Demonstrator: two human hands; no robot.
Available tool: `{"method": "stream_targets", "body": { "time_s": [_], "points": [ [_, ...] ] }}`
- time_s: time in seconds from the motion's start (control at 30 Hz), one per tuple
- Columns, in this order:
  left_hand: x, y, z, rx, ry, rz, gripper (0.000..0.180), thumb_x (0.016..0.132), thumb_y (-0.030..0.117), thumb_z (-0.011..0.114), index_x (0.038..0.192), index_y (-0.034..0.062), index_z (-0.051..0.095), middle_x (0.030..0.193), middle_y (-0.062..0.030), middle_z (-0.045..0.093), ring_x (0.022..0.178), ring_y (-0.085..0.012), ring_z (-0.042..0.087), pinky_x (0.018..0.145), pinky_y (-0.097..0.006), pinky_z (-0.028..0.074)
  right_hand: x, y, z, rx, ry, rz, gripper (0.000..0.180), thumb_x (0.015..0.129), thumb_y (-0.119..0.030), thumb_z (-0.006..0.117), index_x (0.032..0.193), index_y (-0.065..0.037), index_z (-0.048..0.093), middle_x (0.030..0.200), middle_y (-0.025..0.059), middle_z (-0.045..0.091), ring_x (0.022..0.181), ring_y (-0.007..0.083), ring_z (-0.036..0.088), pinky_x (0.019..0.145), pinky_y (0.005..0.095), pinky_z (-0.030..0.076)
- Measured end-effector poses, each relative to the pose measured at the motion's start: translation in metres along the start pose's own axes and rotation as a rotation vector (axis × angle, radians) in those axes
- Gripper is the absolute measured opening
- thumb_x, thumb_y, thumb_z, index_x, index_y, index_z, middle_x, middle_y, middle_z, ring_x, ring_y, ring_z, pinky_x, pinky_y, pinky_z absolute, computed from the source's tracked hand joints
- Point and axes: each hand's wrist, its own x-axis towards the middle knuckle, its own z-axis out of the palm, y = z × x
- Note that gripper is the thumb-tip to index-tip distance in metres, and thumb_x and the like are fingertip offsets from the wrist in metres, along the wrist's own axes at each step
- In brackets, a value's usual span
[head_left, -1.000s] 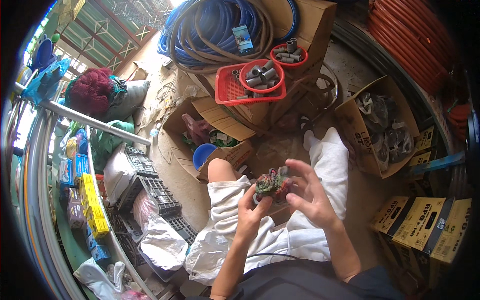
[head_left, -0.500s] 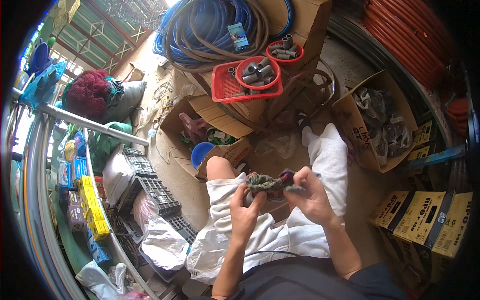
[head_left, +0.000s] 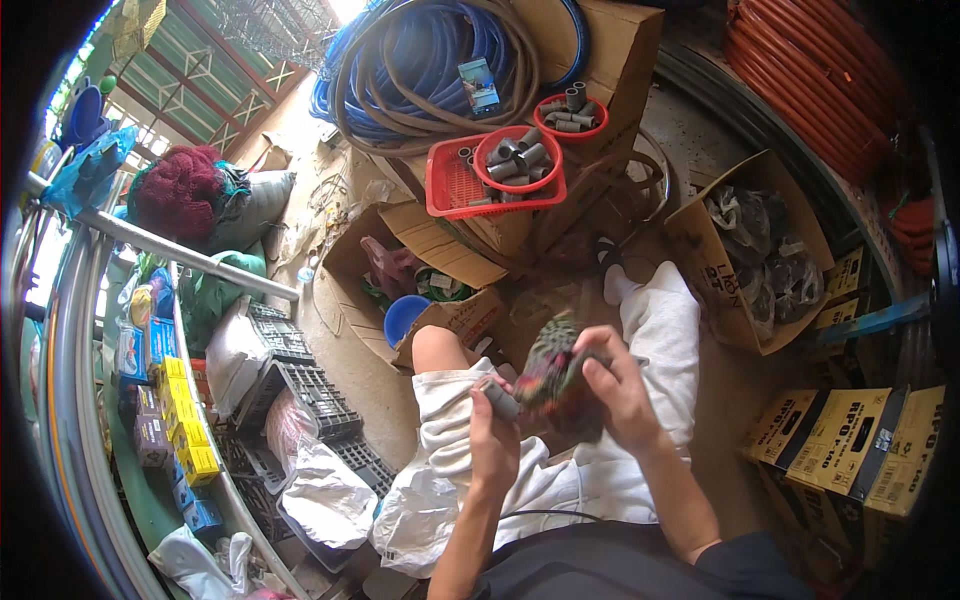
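Note:
Above my lap, my left hand (head_left: pixel 492 438) is closed around a short grey pipe fitting (head_left: pixel 501 400). My right hand (head_left: pixel 628 402) grips a bunched, multicoloured knitted rag (head_left: pixel 552 372), mostly dark green with some red. The rag hangs down between the two hands, beside the fitting, and is slightly blurred by motion. Whether it touches the fitting I cannot tell. Beyond my knees, grey pipe fittings (head_left: pixel 517 160) like the held one lie in a round red basket (head_left: pixel 549 184). It stands in a rectangular red tray (head_left: pixel 440 190).
Another small red basket (head_left: pixel 600 121) of fittings stands by coiled blue hose (head_left: pixel 350 80) on a carton. Open cardboard boxes (head_left: pixel 345 290) flank my legs, one on the right holding bagged parts (head_left: pixel 760 260). Black crates (head_left: pixel 310 390) are at left, stacked cartons (head_left: pixel 820 440) at right.
The rag, earlier bunched between both hands, now hangs from my right hand alone, turned more upright. The grey fitting in my left hand has come into plain view.

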Motion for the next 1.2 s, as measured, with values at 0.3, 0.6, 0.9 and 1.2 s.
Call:
{"method": "stream_targets", "body": {
  "time_s": [0.3, 0.6, 0.9, 1.2],
  "points": [
    [-0.016, 0.006, 0.049, 0.572, -0.184, 0.184, 0.054, 0.107, 0.048, 0.042, 0.136, 0.0032, 0.044, 0.124, -0.0093, 0.051, 0.114, -0.0164, 0.051, 0.101, -0.031, 0.041, -0.003, 0.038, 0.022, -0.318, 0.219, 0.02, 0.041, 0.107, -0.036, 0.046, 0.116, 0.001, 0.061, 0.093, 0.0065, 0.064, 0.091, 0.0137, 0.061, 0.083, 0.0292, 0.048],
    [-0.026, 0.002, 0.053, 0.649, -0.108, 0.291, 0.037, 0.099, 0.012, 0.064, 0.133, -0.0022, 0.055, 0.114, -0.0085, 0.065, 0.089, -0.0128, 0.06, 0.082, -0.025, 0.049, 0.009, 0.022, 0.016, 0.033, 0.162, 0.021, 0.053, 0.11, -0.044, 0.033, 0.135, -0.001, 0.049, 0.122, 0.0182, 0.065, 0.107, 0.0208, 0.065, 0.096, 0.0326, 0.051],
    [-0.034, 0.026, 0.075, 1.464, -0.15, 0.718, 0.023, 0.086, 0.003, 0.068, 0.109, 0.0011, 0.066, 0.111, -0.0157, 0.07, 0.103, -0.0307, 0.058, 0.102, -0.04, 0.039, -0.006, 0.034, 0.003, 0.101, 0.065, 0.345, 0.076, 0.104, -0.065, 0.027, 0.129, -0.001, 0.058, 0.103, 0.0078, 0.065, 0.094, 0.0129, 0.063, 0.085, 0.0289, 0.051],
    [-0.014, 0.059, 0.051, 1.492, -0.513, 0.637, 0.017, 0.08, 0.005, 0.071, 0.096, 0.0051, 0.068, 0.148, -0.0155, 0.043, 0.129, -0.0409, 0.037, 0.109, -0.051, 0.03, -0.015, 0.028, 0.0, -0.109, -0.204, 0.21, 0.056, 0.106, -0.051, 0.047, 0.132, -0.002, 0.053, 0.124, 0.0081, 0.058, 0.11, 0.0121, 0.054, 0.097, 0.0267, 0.043]
  ]
}}
